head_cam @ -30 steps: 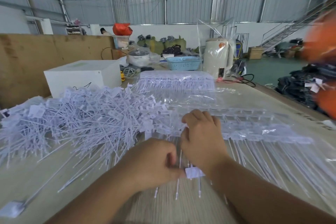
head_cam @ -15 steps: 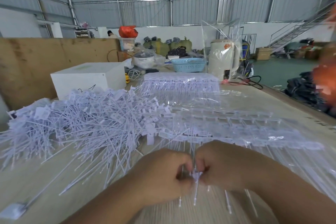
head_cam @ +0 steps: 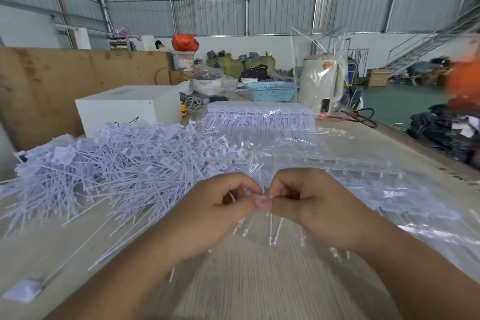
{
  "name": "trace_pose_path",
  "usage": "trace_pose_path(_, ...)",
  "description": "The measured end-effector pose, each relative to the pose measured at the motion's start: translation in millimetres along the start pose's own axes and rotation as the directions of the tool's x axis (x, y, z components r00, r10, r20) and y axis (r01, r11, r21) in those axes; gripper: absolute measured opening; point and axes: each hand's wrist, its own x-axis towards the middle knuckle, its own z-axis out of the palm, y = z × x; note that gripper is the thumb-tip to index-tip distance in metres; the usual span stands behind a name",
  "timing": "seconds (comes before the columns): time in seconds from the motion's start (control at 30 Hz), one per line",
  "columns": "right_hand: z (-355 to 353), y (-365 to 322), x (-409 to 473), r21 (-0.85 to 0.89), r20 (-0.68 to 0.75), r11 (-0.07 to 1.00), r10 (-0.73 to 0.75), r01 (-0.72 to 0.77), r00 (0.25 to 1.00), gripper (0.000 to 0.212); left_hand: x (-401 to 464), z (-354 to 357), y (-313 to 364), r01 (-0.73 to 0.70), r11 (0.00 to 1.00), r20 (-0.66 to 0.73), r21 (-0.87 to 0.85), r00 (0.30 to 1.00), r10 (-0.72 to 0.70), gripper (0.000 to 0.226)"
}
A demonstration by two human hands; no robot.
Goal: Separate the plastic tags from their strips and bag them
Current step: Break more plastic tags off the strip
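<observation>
Left hand: left hand, fingers curled, thumb and forefinger pinching the thin white plastic tag strip near the worktop's near edge; what lies inside the curled fingers is hidden
Right hand: right hand, fingertips pinched on the same strip, touching the left hand's fingertips; the pinch point itself is too small to make out
Strip: held between both hands; thin pin ends hang below the fingers, blurred; how many tags are on it cannot be told
Loose tags: tangled heap of white plastic tags along the worktop's left side; one stray tag at the near left corner
Unsplit strips: rows under clear plastic film toward the right edge; a further stack at the far edge; details blurred by glare
Bag: clear plastic bag upright over a cream kettle at the far edge
Worktop: pale wood worktop, streaked with motion blur
Other: white box; blue basket; orange blur, cut off at right, not identifiable
</observation>
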Motion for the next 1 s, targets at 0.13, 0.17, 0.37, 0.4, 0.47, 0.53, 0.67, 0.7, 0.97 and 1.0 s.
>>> trace_pose_path(0.13,2,-3,-1,0.195,-0.009,0.979,-0.056,0.056,0.998,0.023,1,-3,8,0.112,0.938,0.076,-0.328,0.993,-0.092,0.011)
trace_pose_path(0.17,3,-4,-1,0.236,-0.013,0.969,-0.074,0.075,0.997,0.020,1,-3,9,0.120,0.922,0.084,-0.368,0.992,-0.096,0.015)
trace_pose_path(0.37,12,-1,1,0.295,-0.045,0.949,-0.100,0.109,0.994,0.009,-1,-15,15,0.045,0.933,-0.040,-0.358,0.997,-0.064,0.013)
trace_pose_path(0.4,12,1,1,0.273,-0.057,0.957,-0.091,0.103,0.994,0.008,0,-19,14,0.025,0.933,-0.109,-0.360,0.992,-0.068,0.010)
trace_pose_path(0.47,10,6,1,0.148,-0.080,0.985,-0.073,0.084,0.994,0.007,3,-30,10,-0.030,0.930,-0.274,-0.366,0.959,-0.077,0.018)
trace_pose_path(0.53,9,11,2,-0.045,-0.066,0.998,-0.051,0.048,0.996,0.010,5,-39,5,-0.070,0.936,-0.421,-0.345,0.903,-0.088,0.033)
trace_pose_path(0.67,8,20,5,-0.332,0.002,0.943,0.039,-0.036,0.999,0.010,8,-57,-5,-0.155,0.892,-0.597,-0.425,0.788,-0.147,0.033)
trace_pose_path(0.7,8,22,5,-0.375,0.021,0.925,0.065,-0.052,0.998,0.014,8,-62,-6,-0.180,0.874,-0.625,-0.451,0.763,-0.166,0.030)
trace_pose_path(0.97,13,33,9,-0.529,0.025,0.836,0.186,-0.145,0.982,0.035,10,-58,-41,0.316,0.936,-0.608,0.155,0.777,-0.162,0.016)
trace_pose_path(1.0,13,34,10,-0.559,0.023,0.815,0.198,-0.152,0.980,0.038,10,-55,-45,0.347,0.909,-0.568,0.231,0.807,-0.164,0.013)
